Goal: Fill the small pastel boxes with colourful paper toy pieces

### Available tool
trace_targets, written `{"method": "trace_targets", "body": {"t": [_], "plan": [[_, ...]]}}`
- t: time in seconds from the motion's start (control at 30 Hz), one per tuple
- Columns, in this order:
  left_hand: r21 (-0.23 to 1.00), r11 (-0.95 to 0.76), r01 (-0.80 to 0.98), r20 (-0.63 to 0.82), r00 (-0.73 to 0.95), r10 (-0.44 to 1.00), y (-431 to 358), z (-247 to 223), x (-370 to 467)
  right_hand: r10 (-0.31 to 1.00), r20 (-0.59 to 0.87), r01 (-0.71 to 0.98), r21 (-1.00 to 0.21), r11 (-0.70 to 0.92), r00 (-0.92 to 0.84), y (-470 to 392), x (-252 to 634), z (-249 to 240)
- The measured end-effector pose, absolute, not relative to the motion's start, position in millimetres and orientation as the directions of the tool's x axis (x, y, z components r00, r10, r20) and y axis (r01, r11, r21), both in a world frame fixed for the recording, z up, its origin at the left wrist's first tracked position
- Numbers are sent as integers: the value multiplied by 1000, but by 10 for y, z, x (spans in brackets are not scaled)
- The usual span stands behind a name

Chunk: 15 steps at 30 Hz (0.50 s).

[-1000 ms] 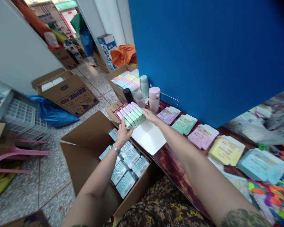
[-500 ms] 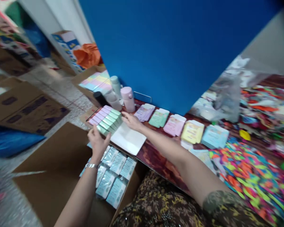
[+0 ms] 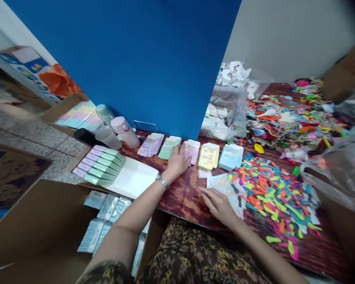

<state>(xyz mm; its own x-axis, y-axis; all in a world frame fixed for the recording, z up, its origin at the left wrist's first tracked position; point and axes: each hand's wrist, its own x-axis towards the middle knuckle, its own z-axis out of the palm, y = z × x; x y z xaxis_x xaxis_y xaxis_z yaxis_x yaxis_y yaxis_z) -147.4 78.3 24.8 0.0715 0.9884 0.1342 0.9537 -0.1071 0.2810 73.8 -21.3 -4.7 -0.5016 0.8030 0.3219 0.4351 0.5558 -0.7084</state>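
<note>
My left hand (image 3: 177,161), with a silver watch at its wrist, reaches over the table to the pink packets (image 3: 192,150); its fingertips touch their left edge and look apart. Left of it lie green packets (image 3: 168,147) and purple packets (image 3: 150,145). Yellow packets (image 3: 208,156) and blue packets (image 3: 230,157) are to the right. My right hand (image 3: 217,202) hovers above the table near a printed plastic bag (image 3: 225,185), its fingers loosely spread and holding nothing. Rows of purple and green boxes (image 3: 100,163) stand on a white sheet (image 3: 134,177) at the left.
An open carton (image 3: 38,221) of wrapped blue packs stands below the table's left edge. Bottles (image 3: 124,132) stand behind the small boxes. Colourful balloons (image 3: 272,193) are heaped at the right, with a clear plastic bin (image 3: 225,114) behind. A blue panel (image 3: 130,63) rises at the back.
The view has turned right. Both hands have left the small boxes and moved right, my left hand to the pink packets and my right hand near the printed bag.
</note>
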Motion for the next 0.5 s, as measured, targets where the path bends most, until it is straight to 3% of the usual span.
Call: {"method": "trace_targets", "body": {"t": [0.27, 0.5], "plan": [[203, 23, 979, -45, -14, 999, 1199, 60, -1172, 858, 300, 446, -755, 481, -417, -684, 1231, -157], [179, 88, 980, -4, -88, 996, 1215, 137, -1152, 839, 344, 400, -760, 512, -421, -654, 1259, -53]]}}
